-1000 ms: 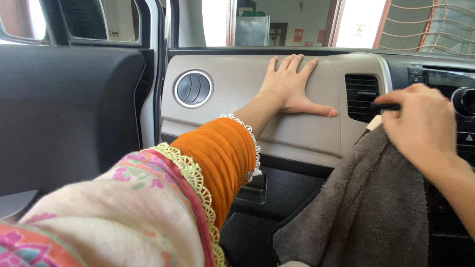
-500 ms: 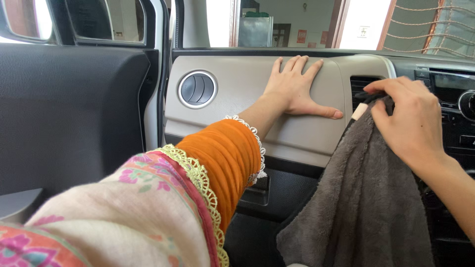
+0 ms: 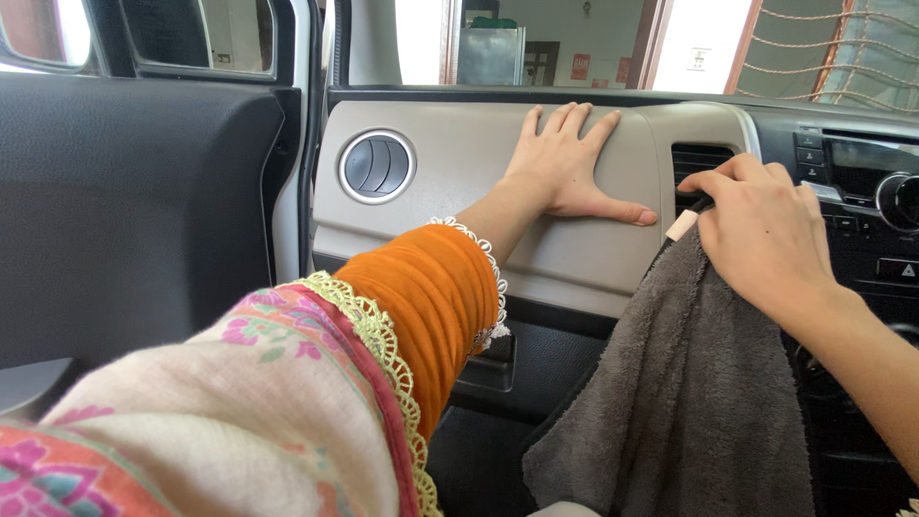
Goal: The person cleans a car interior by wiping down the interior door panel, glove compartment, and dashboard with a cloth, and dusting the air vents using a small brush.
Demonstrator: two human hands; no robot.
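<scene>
Since the earlier frames the right hand (image 3: pixel 761 235) dropped from the top of the rectangular vent (image 3: pixel 699 172) to its lower half; 1.0 s ago it sat lower and further right, toward the centre console (image 3: pixel 852 182). Left hand (image 3: pixel 570 168) unchanged: flat on the beige dashboard panel (image 3: pixel 450 191).

Head view, only 1 camera:

- Left hand: fingers spread wide, palm pressed on the panel, thumb out toward the vent. Holds nothing. Orange sleeve (image 3: pixel 431 297) with lace cuff runs back toward the camera, floral shawl (image 3: pixel 249 402) over the forearm.
- Right hand: closed around a grey towel (image 3: pixel 689 393) plus a thin tool, pale handle (image 3: pixel 682 225) with a dark tip, just showing under the fingers. Cannot tell what the tip is; looks like a small brush.
- Towel hangs straight down from the right fist, long axis vertical, covering the lower dash and the glovebox area.
- Tool tip points up-left into the slats, handle angled down toward the towel.

Key relation: vent sits directly ahead of the right-hand fingertips, touching or just short of it, between the 2 hands. Right hand is nearer; left thumb tip stops just beside the vent's left edge without touching it.

Round vent (image 3: pixel 376 167) well left of the left hand, near the door trim (image 3: pixel 144 211). Untouched.
</scene>
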